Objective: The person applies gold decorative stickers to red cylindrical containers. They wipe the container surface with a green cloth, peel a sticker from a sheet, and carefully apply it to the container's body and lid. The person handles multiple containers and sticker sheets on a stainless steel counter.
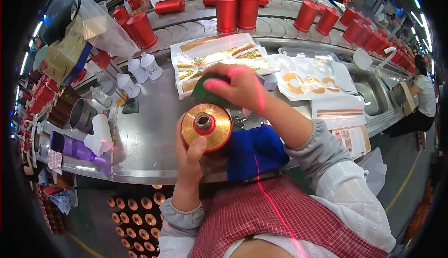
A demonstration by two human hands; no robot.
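Observation:
My left hand (pixel 190 154) grips a red bottle (pixel 206 126) seen from above, with a gold-coloured round top and a small open neck in the middle. My right hand (pixel 239 86) is just above it, fingers closed on a dark green pad (pixel 201 94) that lies against the bottle's far side. Both hands are over the near edge of a steel worktable (pixel 149 136). A blue cloth (pixel 255 149) lies right of the bottle, under my right forearm.
Sheets of gold labels (pixel 219 55) lie beyond my hands, white backing sheets (pixel 312 81) to the right. Small white bottles (pixel 140 69) and a purple bottle (pixel 74 147) stand at left. Red bottles (pixel 237 10) ride a curved conveyor behind. Another person (pixel 422 97) works far right.

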